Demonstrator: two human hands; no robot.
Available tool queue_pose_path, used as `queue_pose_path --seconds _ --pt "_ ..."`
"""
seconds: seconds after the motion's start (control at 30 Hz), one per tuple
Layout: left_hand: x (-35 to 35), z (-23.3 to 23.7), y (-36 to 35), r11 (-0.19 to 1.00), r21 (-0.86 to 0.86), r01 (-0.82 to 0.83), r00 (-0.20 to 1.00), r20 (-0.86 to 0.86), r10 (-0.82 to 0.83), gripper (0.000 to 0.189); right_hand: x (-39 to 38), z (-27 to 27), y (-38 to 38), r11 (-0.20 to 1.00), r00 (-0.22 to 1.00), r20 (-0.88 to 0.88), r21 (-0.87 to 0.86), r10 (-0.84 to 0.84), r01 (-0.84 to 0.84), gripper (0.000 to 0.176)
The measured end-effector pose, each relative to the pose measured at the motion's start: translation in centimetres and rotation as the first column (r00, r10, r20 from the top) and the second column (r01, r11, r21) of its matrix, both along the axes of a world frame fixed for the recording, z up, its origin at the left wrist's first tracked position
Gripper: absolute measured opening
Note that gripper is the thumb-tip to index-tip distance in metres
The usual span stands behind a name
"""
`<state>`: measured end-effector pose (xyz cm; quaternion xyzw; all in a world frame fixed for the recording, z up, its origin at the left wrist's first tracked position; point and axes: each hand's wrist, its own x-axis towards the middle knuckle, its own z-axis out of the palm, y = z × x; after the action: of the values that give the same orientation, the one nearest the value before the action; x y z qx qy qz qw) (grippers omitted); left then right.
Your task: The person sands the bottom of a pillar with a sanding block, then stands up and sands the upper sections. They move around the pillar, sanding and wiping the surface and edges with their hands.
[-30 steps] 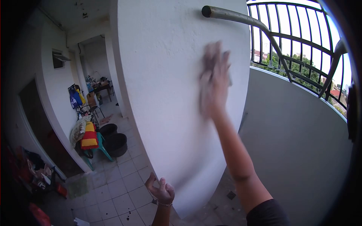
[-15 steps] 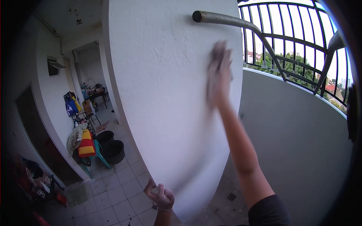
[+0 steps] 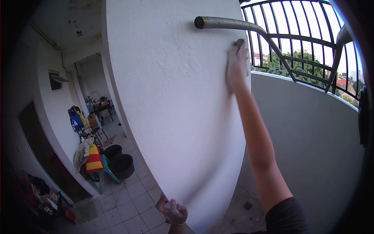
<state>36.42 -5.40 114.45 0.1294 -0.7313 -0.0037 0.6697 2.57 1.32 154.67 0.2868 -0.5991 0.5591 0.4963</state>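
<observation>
Head view: a white pillar (image 3: 171,97) with a rough plastered face fills the middle of the frame, running from the top edge down to the floor. To the right of the pillar curves a plain balcony parapet (image 3: 311,128), topped by a dark metal railing (image 3: 300,35) with trees and roofs beyond. Left of the pillar, a tiled floor (image 3: 132,202) stretches back along a corridor. Across the pillar's upper right part juts a grey metal pipe (image 3: 226,23), its open end facing left. Low on the left of the pillar stand two black tubs (image 3: 122,163), just beside a teal chair (image 3: 105,165) heaped with cloths. The right hand (image 3: 236,64) is pressed flat against the pillar's right edge, just under the pipe, fingers stretched upward; whether it grips anything beneath the palm cannot be told. The left hand (image 3: 174,210) hangs near the pillar's foot, fingers loosely curled and empty.
</observation>
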Motion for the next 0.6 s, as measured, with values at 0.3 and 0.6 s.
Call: queue_pose_path --seconds 0.3,0.6 --pt "0.2 -3.6 -1.6 0.998 0.061 0.030 0.999 0.038 -0.033 0.047 3.1 -7.4 2.9 0.914 0.870 -0.298 0.236 0.392 -0.331 0.073" --pt "0.2 -2.2 -0.7 0.996 0.048 0.069 0.998 -0.007 -0.069 0.052 -1.9 8.2 2.6 0.981 0.964 0.185 -0.014 0.190 -0.191 0.065"
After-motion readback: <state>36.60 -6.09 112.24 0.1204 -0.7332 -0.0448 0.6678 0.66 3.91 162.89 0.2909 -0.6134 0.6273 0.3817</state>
